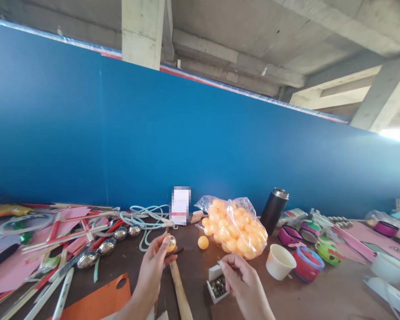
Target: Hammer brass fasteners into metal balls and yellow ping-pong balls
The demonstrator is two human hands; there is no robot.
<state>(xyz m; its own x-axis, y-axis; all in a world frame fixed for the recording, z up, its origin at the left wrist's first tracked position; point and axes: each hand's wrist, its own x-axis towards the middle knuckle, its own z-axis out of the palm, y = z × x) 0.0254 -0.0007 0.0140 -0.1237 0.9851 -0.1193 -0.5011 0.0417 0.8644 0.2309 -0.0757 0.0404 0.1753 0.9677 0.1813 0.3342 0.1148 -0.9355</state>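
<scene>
My left hand (pixel 155 258) is closed round an orange ping-pong ball (pixel 171 243), thumb and fingers on its sides. A shiny, silvery spot shows on the ball's face; its kind is unclear. Just below that hand lies a wooden-handled tool (pixel 179 289), its dark head partly covered by the fingers. My right hand (pixel 242 278) has thumb and forefinger pinched together at the rim of a small white box (pixel 210 291). Small shiny metal pieces (pixel 219 284) fill the box. Whatever is in the pinch is too small to make out.
A clear bag of orange balls (pixel 233 229), a loose ball (pixel 203 242) and a black flask (pixel 275 211) stand beyond the hands. Cups (pixel 280 263) lie right; sticks, metal balls (pixel 106 246) and an orange sheet (pixel 98 298) left. A blue wall (pixel 200 146) closes the back.
</scene>
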